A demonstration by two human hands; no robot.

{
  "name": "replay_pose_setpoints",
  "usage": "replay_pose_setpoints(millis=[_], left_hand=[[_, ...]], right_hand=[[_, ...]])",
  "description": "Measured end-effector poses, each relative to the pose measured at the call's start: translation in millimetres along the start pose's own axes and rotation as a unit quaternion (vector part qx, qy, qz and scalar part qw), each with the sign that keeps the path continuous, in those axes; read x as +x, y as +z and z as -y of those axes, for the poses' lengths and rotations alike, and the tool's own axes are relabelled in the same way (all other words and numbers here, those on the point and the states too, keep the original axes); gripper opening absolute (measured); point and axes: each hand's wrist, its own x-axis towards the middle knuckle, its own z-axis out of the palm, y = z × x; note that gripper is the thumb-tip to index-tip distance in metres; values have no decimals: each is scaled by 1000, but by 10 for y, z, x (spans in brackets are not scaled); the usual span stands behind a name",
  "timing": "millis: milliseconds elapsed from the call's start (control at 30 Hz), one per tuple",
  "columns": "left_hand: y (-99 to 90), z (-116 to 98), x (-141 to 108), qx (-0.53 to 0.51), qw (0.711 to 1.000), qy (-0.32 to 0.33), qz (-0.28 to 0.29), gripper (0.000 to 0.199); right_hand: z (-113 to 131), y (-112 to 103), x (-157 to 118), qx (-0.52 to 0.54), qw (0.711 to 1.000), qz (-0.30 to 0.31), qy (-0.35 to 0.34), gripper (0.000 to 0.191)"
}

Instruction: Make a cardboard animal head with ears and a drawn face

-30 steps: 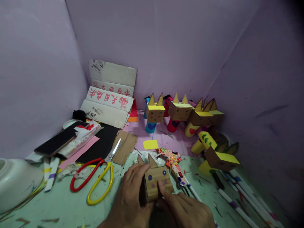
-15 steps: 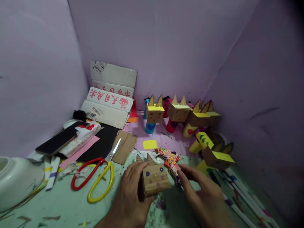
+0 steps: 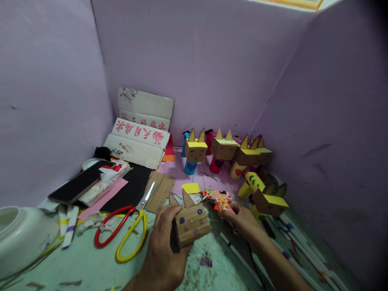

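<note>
Left hand [image 3: 163,246] grasps the box [image 3: 194,228]; right hand [image 3: 241,224] is on the floral bundle [image 3: 216,197], whether gripping I can't tell. Squeezing too hard could dent the box, or careless fingers bend its ears [image 3: 187,199]. It juts rightward, tilted, between left thumb and fingers.

Red/yellow-handled scissors [image 3: 140,207] lie on desk [image 3: 91,270], blades over brown cardbd [image 3: 163,192]. Pink paper strip [image 3: 104,198] + dark phone [image 3: 80,182] to their L; white jar [image 3: 27,238] at L edge. Folded white cardbd [image 3: 142,131] w/ red print nr back wall [image 3: 212,72]. Yellow paper pc [image 3: 190,188] on lilac sheet [image 3: 201,176].
</note>
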Motion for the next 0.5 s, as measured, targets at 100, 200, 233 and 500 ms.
replay_pose_setpoints(millis=[100,200,233,500], left_hand=[[-1,3,12,4,1000,3,-1,57],[4,8,23,3,1000,-3,4,56],[5,9,27,3,1000,-6,5,55],[17,23,61,43,998,36,-6,52]], right_hand=[[-20,4,-99,131,991,24,7,22],[19,21,-276,311,950,28,8,24],[37,19,-334,345,938,30,0,26],[5,-135,-599,281,949,104,-101,31]])
